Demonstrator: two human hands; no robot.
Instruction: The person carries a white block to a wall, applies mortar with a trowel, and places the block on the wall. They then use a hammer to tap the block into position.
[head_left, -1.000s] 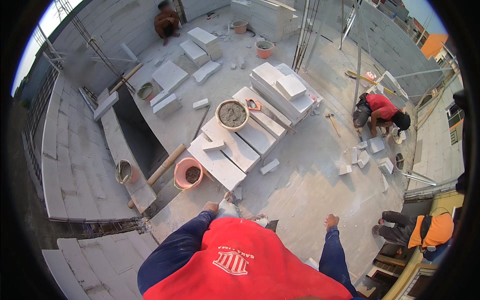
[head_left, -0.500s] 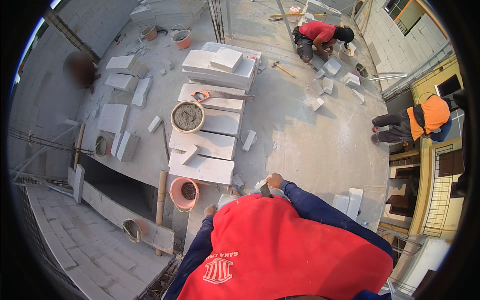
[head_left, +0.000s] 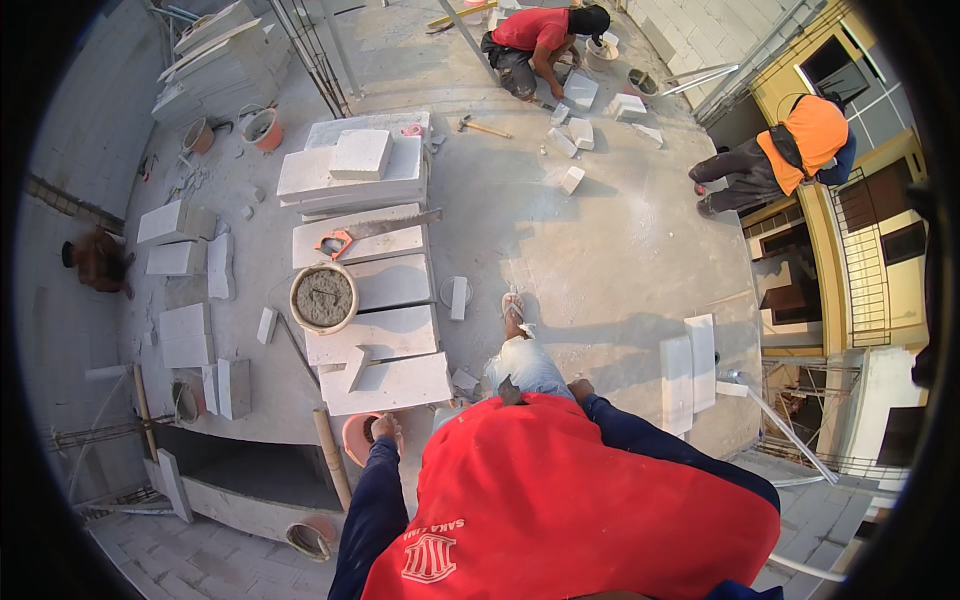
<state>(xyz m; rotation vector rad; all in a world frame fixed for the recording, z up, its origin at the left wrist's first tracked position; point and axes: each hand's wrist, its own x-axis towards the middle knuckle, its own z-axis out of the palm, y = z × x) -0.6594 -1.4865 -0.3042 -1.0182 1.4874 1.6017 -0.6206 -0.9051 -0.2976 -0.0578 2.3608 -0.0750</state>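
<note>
My left hand (head_left: pixel 385 428) is down at the rim of an orange bucket (head_left: pixel 352 436) beside the nearest white block (head_left: pixel 385 383); whether it grips the rim is unclear. My right hand (head_left: pixel 579 388) sits by my hip, small and partly hidden by my red shirt. A dark pointed tool (head_left: pixel 509 390) sticks up at my waist. My sandalled foot (head_left: pixel 513 306) rests on the concrete slab (head_left: pixel 610 260). A row of white blocks (head_left: pixel 372 333) lies ahead-left, with a mortar-filled pail (head_left: pixel 322 297) and an orange-handled saw (head_left: pixel 337 243) on it.
A person in a red shirt (head_left: pixel 535 40) crouches at the top among cut blocks, near a hammer (head_left: pixel 480 127). A person in an orange vest (head_left: pixel 790 150) sits at the right. Another person (head_left: pixel 97 260) is at the left. The slab drops off at lower left (head_left: pixel 240 480).
The view has swung round and the block row now lies more to the left. My left hand has come into view at the orange bucket; my right hand has drawn back toward my hip.
</note>
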